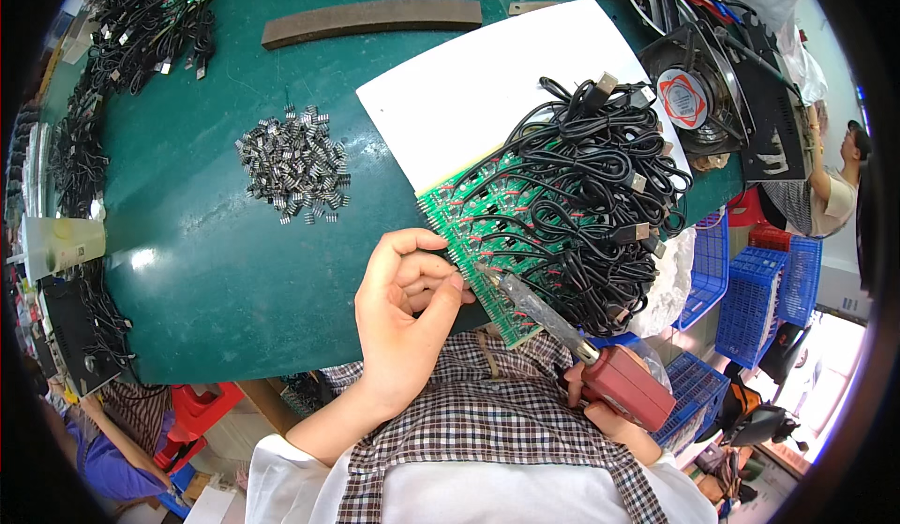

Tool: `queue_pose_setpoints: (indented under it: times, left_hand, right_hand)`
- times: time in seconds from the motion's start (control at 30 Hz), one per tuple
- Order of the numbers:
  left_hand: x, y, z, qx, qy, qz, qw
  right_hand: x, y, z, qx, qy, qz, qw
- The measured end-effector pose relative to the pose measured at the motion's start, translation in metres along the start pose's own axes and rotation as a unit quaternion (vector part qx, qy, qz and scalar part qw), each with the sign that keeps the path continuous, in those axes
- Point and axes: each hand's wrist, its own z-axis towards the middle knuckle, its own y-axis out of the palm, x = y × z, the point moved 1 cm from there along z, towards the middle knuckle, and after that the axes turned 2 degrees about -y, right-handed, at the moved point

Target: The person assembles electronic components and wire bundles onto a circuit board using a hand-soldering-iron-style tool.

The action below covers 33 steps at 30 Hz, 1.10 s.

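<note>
- Right at the fingers: the left hand (398, 290) is half curled at the near-left edge of the green circuit boards (466, 217), index stretched out, thumb bent in; whether a tiny part is pinched there, I cannot tell.
- Just right of those fingers comes the soldering gun (630, 385), its tip down over the boards, and the right hand (605, 418) is wrapped around its red handle, mostly hidden beneath it.
- Beyond the left fingertips, the boards lie side by side, black cables (600, 210) bunched across their far-right side; the cabling looks done here, judging by the leads running onto the boards.
- The pale, toothed edge beside the fingers seems to be where the work is now; how many joints are finished is too small to tell.
- Up and left of the left fingers, a heap of small pin connectors (293, 163) sits loose on the green counter (216, 308), so plenty appears left to fit.
- Ahead of the fingers, a white sheet (487, 83) reaches under the boards; farther out, a fan (689, 97) stands to the right.
</note>
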Motion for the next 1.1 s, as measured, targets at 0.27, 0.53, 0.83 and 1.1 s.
queue_pose_setpoints:
  times: [0.27, 0.53, 0.83, 1.1]
  left_hand:
    - [-0.005, 0.003, -0.004, 0.025, 0.021, -0.015, 0.999]
    - [-0.007, 0.001, -0.002, 0.015, 0.027, -0.011, 0.999]
    - [-0.010, 0.003, -0.001, 0.016, 0.033, -0.028, 0.999]
    - [-0.014, 0.002, -0.001, 0.026, 0.043, -0.029, 0.998]
  right_hand:
    - [0.009, 0.000, -0.003, -0.013, 0.052, 0.009, 0.999]
    - [0.006, 0.005, -0.001, 0.036, 0.032, 0.019, 0.999]
    - [0.002, 0.004, 0.002, 0.021, 0.032, -0.016, 0.999]
    - [0.005, -0.001, -0.009, -0.006, 0.033, -0.033, 0.999]
